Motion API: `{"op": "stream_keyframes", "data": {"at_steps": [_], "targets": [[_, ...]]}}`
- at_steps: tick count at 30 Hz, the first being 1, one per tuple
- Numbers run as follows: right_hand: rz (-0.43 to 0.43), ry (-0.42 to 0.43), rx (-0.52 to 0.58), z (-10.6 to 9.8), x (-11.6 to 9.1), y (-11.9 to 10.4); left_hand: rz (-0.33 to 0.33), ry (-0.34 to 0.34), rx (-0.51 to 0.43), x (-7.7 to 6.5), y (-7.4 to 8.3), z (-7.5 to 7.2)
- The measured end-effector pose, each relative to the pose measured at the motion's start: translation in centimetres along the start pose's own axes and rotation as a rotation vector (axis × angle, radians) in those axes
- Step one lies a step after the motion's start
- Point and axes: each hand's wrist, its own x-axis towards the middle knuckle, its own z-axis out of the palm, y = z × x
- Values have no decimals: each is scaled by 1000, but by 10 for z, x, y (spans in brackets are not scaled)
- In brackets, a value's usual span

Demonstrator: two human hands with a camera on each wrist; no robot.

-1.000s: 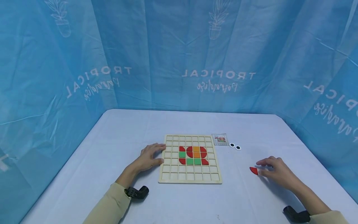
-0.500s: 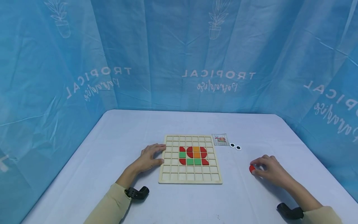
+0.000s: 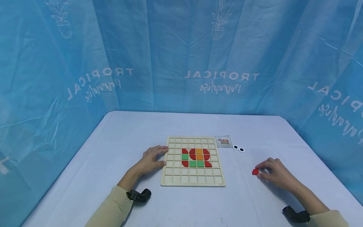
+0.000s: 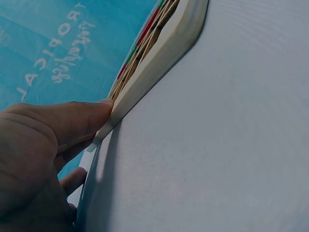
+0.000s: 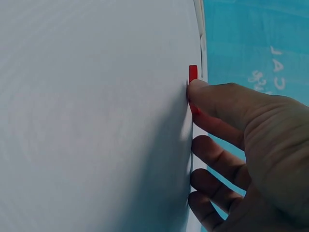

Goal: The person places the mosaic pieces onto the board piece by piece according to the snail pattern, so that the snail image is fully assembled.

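In the head view a pale wooden grid board (image 3: pixel 193 179) lies on the table, with red, green and orange tiles set in its middle cells. At its left rim rests my left hand (image 3: pixel 151 160), thumb and fingers touching the edge; in the left wrist view the thumb (image 4: pixel 82 118) lies against the board's side (image 4: pixel 159 67). Off to the right, my right hand (image 3: pixel 275 171) pinches a red quarter-circle tile (image 3: pixel 255 171) between thumb and index finger. Seen edge-on in the right wrist view, that red tile (image 5: pixel 193 72) is low over the table, partly hidden by the thumb.
A small printed pattern card (image 3: pixel 223 141) lies at the board's upper right corner. Beside it are two white discs with black centres (image 3: pixel 238 148). The white cloth table (image 3: pixel 136 126) is backed by a blue curtain (image 3: pixel 175 47).
My right hand has moved slightly left and closed its thumb and index finger on the red tile, which has turned a little. The left hand and the board have stayed in place.
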Motion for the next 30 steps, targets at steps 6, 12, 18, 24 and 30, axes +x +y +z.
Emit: {"op": "stream_keyframes", "data": {"at_steps": [6,12,18,24,30], "targets": [[-3,10,7,1,-1,2,-5,-5,0,0,-1,0],[-30,23,3,-1,3,-5,-16,-8,-3,0,0,0],[-96,57,1,-1,17,-33,-18,-3,-12,1,0,0],[-136,49,34,10,40,-73,-13,-4,-20,1,-1,1],[-139,28,74,26,67,-119,-8,-5,-28,0,0,0]]}}
